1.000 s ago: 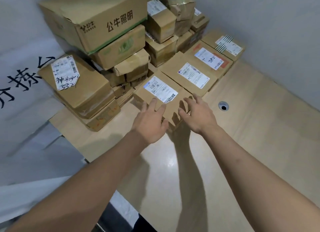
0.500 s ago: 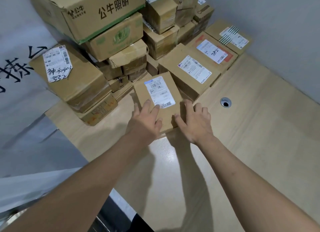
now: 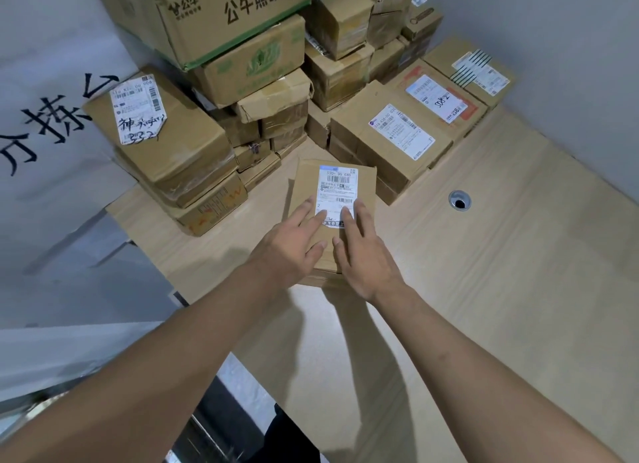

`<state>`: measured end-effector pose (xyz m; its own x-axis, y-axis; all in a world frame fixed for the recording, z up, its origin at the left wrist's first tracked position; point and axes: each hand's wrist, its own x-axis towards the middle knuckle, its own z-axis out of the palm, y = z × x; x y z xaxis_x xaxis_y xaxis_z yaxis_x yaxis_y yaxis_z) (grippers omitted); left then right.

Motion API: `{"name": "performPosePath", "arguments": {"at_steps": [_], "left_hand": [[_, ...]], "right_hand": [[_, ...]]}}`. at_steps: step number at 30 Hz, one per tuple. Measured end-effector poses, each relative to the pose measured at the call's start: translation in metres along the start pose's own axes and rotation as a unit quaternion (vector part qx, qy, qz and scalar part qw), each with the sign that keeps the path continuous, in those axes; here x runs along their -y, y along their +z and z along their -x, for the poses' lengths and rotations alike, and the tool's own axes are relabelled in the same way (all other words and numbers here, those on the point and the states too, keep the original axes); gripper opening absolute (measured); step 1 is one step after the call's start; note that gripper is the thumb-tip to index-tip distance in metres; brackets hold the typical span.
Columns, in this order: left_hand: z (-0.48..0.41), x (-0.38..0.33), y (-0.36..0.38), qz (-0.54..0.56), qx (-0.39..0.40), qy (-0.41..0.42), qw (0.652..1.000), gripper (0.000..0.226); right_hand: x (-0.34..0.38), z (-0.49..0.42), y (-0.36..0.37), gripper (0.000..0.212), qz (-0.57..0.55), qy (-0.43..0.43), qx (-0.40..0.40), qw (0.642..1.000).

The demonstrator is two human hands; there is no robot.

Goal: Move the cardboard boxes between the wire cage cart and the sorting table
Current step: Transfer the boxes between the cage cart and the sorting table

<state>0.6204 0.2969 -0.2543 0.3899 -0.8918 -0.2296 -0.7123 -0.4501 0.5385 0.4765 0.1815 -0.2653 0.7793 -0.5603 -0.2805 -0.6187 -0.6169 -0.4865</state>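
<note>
A small flat cardboard box [image 3: 311, 186] with a white shipping label lies on the light wooden sorting table [image 3: 484, 289], just in front of the stacked boxes. My left hand [image 3: 290, 248] rests flat on its near left part, fingers spread on top. My right hand [image 3: 363, 255] lies flat on its near right part, fingertips on the label. Neither hand grips the box. The wire cage cart is out of view.
A tall pile of cardboard boxes [image 3: 242, 47] fills the table's far left corner. Flat labelled boxes [image 3: 397, 141] line the back toward the grey wall. A round cable hole [image 3: 460, 200] sits right of the small box. A white banner [image 3: 52, 134] hangs at left.
The small box has turned from a diagonal to square with me and slid away from the row of flat boxes. Both hands moved onto its top.
</note>
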Motion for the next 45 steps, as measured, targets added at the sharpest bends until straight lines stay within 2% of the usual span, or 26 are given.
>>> {"name": "performPosePath", "arguments": {"at_steps": [10, 19, 25, 30, 45], "left_hand": [[0.061, -0.014, -0.024, -0.039, -0.026, 0.014, 0.999, 0.059], [0.17, -0.045, -0.03, -0.059, -0.109, -0.076, 0.989, 0.064], [0.256, -0.049, -0.019, -0.05, -0.183, -0.154, 0.97, 0.065], [0.327, -0.036, -0.005, -0.047, -0.211, -0.217, 0.952, 0.071], [0.551, 0.031, 0.052, 0.047, -0.278, -0.381, 0.88, 0.07]], "right_hand": [[0.032, 0.048, -0.011, 0.057, -0.005, -0.031, -0.023, 0.999], [0.065, 0.111, -0.009, 0.056, 0.001, -0.154, -0.002, 0.988], [0.099, 0.152, 0.004, 0.055, 0.008, -0.266, 0.036, 0.963], [0.134, 0.186, 0.033, 0.054, 0.023, -0.344, 0.075, 0.936], [0.259, 0.303, 0.173, 0.056, 0.079, -0.461, 0.206, 0.859]]}}
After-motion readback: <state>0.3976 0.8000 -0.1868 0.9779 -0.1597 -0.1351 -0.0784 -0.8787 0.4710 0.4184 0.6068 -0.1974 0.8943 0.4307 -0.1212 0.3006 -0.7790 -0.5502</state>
